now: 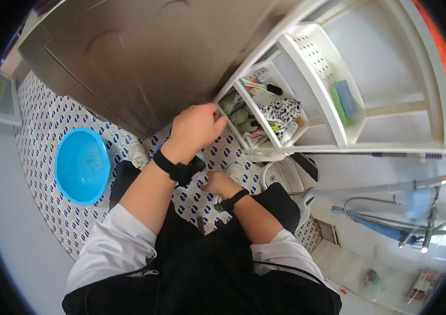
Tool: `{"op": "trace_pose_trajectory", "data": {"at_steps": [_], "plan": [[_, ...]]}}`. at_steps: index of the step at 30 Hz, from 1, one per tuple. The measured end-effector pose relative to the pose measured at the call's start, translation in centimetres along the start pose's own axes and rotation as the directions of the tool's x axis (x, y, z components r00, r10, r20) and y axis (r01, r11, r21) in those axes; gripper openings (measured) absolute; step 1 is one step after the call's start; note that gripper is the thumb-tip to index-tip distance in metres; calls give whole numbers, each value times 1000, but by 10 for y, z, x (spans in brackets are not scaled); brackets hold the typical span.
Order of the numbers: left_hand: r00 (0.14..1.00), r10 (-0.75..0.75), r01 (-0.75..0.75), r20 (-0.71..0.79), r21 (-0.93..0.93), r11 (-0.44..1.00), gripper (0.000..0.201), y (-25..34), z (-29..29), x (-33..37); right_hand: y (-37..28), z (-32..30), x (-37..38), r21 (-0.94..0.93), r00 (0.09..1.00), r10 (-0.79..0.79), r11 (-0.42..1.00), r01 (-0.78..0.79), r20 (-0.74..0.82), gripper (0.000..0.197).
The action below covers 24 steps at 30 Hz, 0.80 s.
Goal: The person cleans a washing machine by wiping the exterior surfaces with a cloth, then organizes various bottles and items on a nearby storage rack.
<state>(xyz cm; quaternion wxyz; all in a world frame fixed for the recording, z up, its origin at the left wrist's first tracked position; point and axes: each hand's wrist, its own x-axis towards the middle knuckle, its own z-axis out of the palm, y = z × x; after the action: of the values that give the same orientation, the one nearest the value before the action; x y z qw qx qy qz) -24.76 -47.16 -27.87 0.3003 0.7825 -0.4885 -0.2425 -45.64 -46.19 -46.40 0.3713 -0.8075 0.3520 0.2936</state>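
Note:
My left hand (195, 130), with a black band at the wrist, is raised beside the lower tier of a white shelf rack (342, 134). Its fingers curl under and the thumb sticks out; whatever they may hold is hidden. Lower down, my right hand (220, 184) is over the floor beside a pale shoe (235, 172). Its fingers are bent in, and I cannot make out anything in them. A small light-blue thing (202, 156) peeks out behind my left wrist, mostly covered.
A blue basin (82, 167) stands on the patterned floor (42, 157) at left. Ahead rises a metal-coloured panel (144, 58). White baskets in the rack hold a black-and-white cloth (282, 113), a toothbrush (254, 84) and sponges (344, 101). Shower fittings (426, 231) are at right.

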Motion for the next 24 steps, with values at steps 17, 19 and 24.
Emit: {"op": "trace_pose_trajectory", "data": {"at_steps": [17, 19, 24], "plan": [[966, 256, -254, -28, -274, 928, 22, 82, 19, -18, 42, -123, -98, 71, 884, -84, 989, 131, -460, 40], [911, 403, -410, -85, -275, 870, 18, 129, 7, -1, 32, -123, -94, -11, 912, -139, 989, 146, -385, 44], [571, 816, -819, 92, 125, 560, 28, 253, 5, 68, 14, -124, -96, -45, 921, -186, 982, 182, -342, 44]]}}
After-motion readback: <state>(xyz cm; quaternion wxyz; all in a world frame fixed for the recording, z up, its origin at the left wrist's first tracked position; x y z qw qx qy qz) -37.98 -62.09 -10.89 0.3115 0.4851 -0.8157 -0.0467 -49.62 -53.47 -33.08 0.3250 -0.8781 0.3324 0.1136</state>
